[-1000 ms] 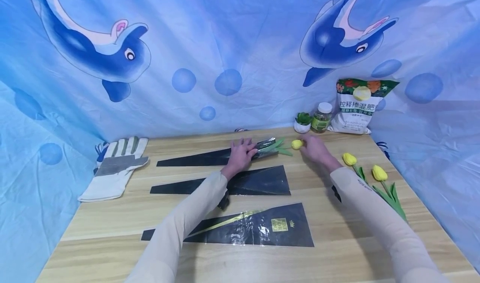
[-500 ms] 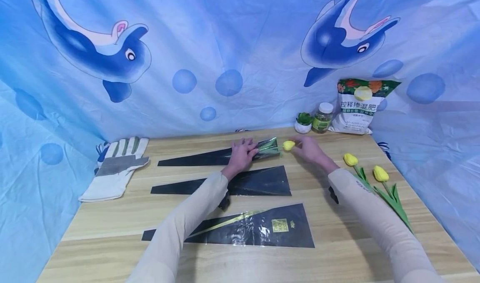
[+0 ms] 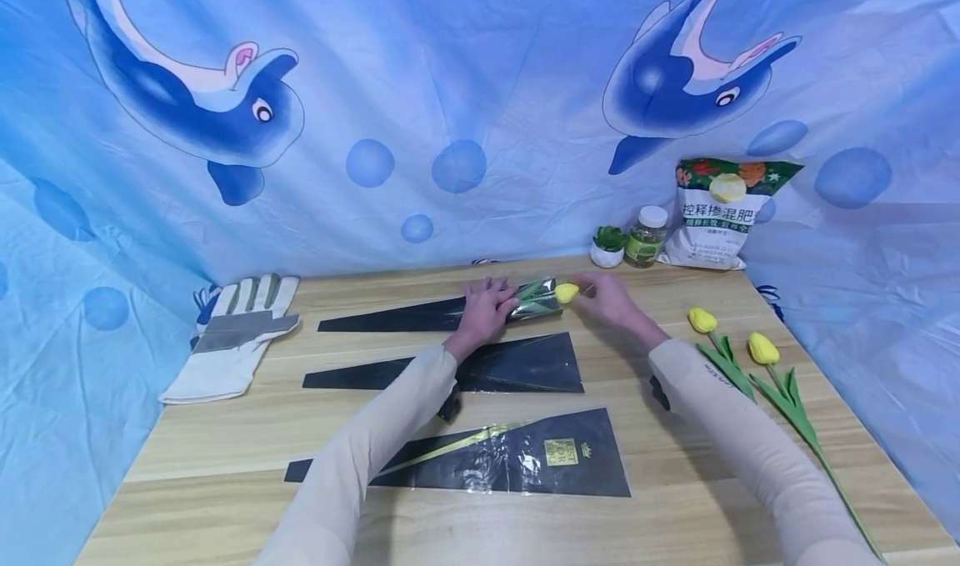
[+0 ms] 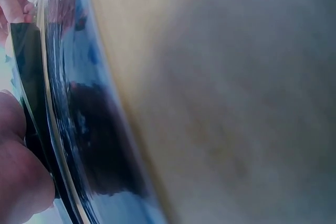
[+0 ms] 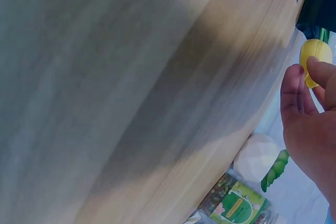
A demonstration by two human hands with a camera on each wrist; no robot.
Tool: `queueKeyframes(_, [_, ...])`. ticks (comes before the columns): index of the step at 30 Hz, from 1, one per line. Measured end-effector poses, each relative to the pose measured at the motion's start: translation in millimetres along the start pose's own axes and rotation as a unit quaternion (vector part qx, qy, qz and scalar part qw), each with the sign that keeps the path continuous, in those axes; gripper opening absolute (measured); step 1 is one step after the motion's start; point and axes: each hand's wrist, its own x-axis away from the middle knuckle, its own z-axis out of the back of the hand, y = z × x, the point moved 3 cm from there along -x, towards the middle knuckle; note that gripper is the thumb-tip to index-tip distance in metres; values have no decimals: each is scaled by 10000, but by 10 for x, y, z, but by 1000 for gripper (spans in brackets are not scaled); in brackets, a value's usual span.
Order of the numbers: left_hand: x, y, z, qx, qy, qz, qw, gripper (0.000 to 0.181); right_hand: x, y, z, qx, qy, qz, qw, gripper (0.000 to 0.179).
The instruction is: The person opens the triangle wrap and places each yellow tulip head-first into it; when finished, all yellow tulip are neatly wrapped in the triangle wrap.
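Note:
In the head view, my left hand (image 3: 483, 312) rests on the farthest black flower sleeve (image 3: 405, 313), fingers spread across it near its wide end. Green leaves (image 3: 534, 289) show through the sleeve's clear film. At its mouth is the yellow bloom of an artificial tulip (image 3: 566, 293), the stem side pointing left into the sleeve. My right hand (image 3: 606, 299) pinches this bloom from the right. The right wrist view shows the thumb and fingers about the bloom (image 5: 314, 59). In the left wrist view, part of my left hand (image 4: 23, 182) lies along the shiny film (image 4: 79, 77).
Two more black sleeves (image 3: 525, 362) (image 3: 510, 458) lie nearer on the wooden table. Two yellow tulips (image 3: 702, 320) (image 3: 763, 348) lie at right. Gloves (image 3: 232, 341) lie at left. A small potted succulent (image 3: 607, 247), a jar (image 3: 647, 237) and a fertilizer bag (image 3: 708, 216) stand at the back.
My right hand has moved left, pushing the tulip along. Its leaves, outside the sleeve before, are now inside, and the bloom has reached the mouth. My left hand has stayed in place.

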Motion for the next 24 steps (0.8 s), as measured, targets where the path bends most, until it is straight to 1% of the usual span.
queueKeyframes(4, [7, 5, 10, 63, 31, -47, 10000, 39, 0, -13, -18, -54, 5, -78, 10000, 38])
queueKeyframes(8, [2, -14, 15, 68, 14, 27, 10000, 38, -5, -13, -18, -77, 41, -51, 9999, 38])
queueKeyframes(13, [-9, -32, 19, -40, -17, 82, 10000, 38, 10, -26, -2, -429, -21, -252, 9988, 36])
queueKeyframes(16, [-2, -26, 33, 7, -37, 93, 9999, 38, 21, -34, 5, -602, -60, -373, 9975, 36])
queueKeyframes(20, [5, -23, 59, 223, -52, 65, 9997, 36, 25, -27, -1, -575, -55, -373, 9976, 35])
queueKeyframes(24, [14, -40, 60, 322, -190, -3, 9993, 36, 32, 1, -22, -471, -83, -386, 9981, 33])
